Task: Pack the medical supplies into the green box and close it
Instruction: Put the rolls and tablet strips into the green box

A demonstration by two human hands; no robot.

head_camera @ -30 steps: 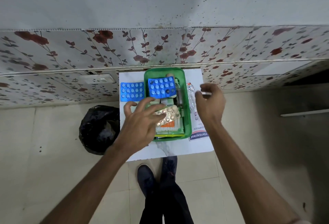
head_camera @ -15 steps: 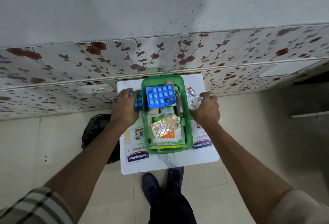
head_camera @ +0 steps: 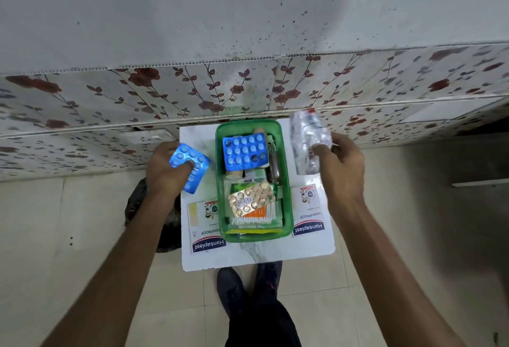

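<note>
The green box (head_camera: pixel 288 209) stands open on a small white table (head_camera: pixel 259 255). Inside it lie a blue blister pack (head_camera: pixel 245 151), a gold blister pack (head_camera: pixel 252 198), cotton swabs (head_camera: pixel 254 218) and other small items. My left hand (head_camera: pixel 165 170) holds a second blue blister pack (head_camera: pixel 190 166), lifted just left of the box. My right hand (head_camera: pixel 340 162) grips a clear plastic packet (head_camera: pixel 307 141), raised to the right of the box. Two Hansaplast plaster packets lie flat on the table, one (head_camera: pixel 205 226) on the left, one (head_camera: pixel 308 213) on the right of the box.
A black bag (head_camera: pixel 137 209) sits on the floor left of the table. A floral-patterned wall (head_camera: pixel 248 87) runs right behind the table. My dark shoes (head_camera: pixel 248 286) stand on the tiled floor in front of it.
Both hands have lifted their items off the table: the left raised the blue blister pack, the right raised the clear packet. The box has stayed put.
</note>
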